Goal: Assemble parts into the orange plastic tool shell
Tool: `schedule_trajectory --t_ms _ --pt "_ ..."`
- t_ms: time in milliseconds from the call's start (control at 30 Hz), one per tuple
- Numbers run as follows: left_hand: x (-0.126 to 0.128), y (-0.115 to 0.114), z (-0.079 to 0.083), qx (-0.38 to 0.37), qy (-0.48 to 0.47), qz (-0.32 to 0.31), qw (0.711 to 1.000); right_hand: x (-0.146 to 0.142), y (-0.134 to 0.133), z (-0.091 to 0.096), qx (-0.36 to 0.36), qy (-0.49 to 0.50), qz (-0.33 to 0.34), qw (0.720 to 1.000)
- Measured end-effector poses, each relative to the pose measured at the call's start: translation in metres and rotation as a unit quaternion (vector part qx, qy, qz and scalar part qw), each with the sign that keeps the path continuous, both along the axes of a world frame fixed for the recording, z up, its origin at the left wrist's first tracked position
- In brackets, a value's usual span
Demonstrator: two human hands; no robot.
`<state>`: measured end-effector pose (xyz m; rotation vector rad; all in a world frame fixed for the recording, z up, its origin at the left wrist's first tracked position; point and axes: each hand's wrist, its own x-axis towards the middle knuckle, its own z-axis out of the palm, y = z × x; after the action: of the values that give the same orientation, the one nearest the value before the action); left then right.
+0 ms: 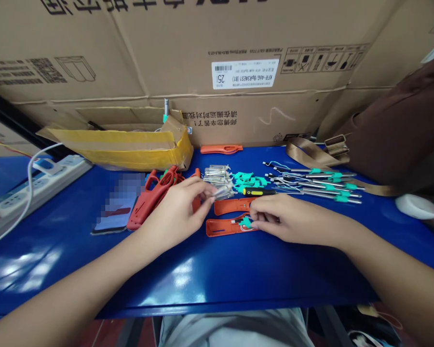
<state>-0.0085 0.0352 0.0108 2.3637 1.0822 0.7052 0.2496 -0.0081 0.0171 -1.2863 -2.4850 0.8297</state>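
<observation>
We list first the left hand (186, 200), its thumb and fingertips brought together on a small silvery part (221, 192), slightly blurred, beside a row of similar silvery parts (217, 172) lying just beyond the fingertips. The right hand (275, 215), fingers curled, sits over the right end of a lower orange shell (215, 229); its fingertips meet a teal piece (245, 221) and white wires lying in that shell, though whether they grip or merely touch we cannot tell. Between the hands we record an upper orange shell (226, 207), just beyond the lower one, its right end at the right hand's knuckles. Just beyond the right hand: a yellow-and-black screwdriver (253, 192), then a heap of teal pieces (250, 180). Beyond the right wrist and to its right: metal rods (307, 184) with teal collars and wires; farther right, a white object (417, 206). Close by the left hand's outer side: red tools (148, 207), with a phone (117, 209) left of them. As to room, we note a broad stretch of blue tabletop (188, 274) from both hands back to the front edge; beyond the hands, a yellow-taped box (123, 149) and a cardboard wall (166, 62) bound the reach.
</observation>
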Motion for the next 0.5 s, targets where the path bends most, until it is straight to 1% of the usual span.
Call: schedule_trajectory --t_ms 33,67,100,133,200,267,333,400,500 --pt "0.001 -0.004 0.002 -0.093 -0.041 -0.012 0.995 -0.001 0.001 -0.002 0.007 0.014 -0.017 1.000" --pt "0.003 -0.008 0.003 -0.181 -0.073 -0.024 0.980 -0.001 0.001 -0.004 0.008 0.027 -0.039 0.999" --pt "0.004 -0.011 0.004 -0.254 -0.096 -0.033 0.962 -0.002 0.002 -0.006 -0.002 0.037 -0.063 0.997" --pt "0.006 -0.013 0.004 -0.313 -0.114 -0.040 0.942 -0.002 0.002 -0.008 -0.026 0.047 -0.087 0.995" --pt "0.008 -0.014 0.003 -0.385 -0.134 -0.050 0.912 -0.002 0.002 -0.009 -0.107 0.071 -0.127 0.984" --pt "0.009 -0.014 0.003 -0.421 -0.144 -0.053 0.894 -0.003 0.001 -0.008 -0.191 0.102 -0.155 0.964" --pt "0.010 -0.014 0.002 -0.435 -0.145 -0.051 0.887 -0.004 0.001 -0.007 -0.241 0.137 -0.172 0.945" --pt "0.011 -0.014 0.000 -0.436 -0.144 -0.048 0.887 -0.005 0.002 -0.007 -0.249 0.166 -0.181 0.937" --pt "0.012 -0.014 -0.004 -0.440 -0.154 -0.043 0.884 -0.006 0.005 -0.008 -0.236 0.189 -0.177 0.937"
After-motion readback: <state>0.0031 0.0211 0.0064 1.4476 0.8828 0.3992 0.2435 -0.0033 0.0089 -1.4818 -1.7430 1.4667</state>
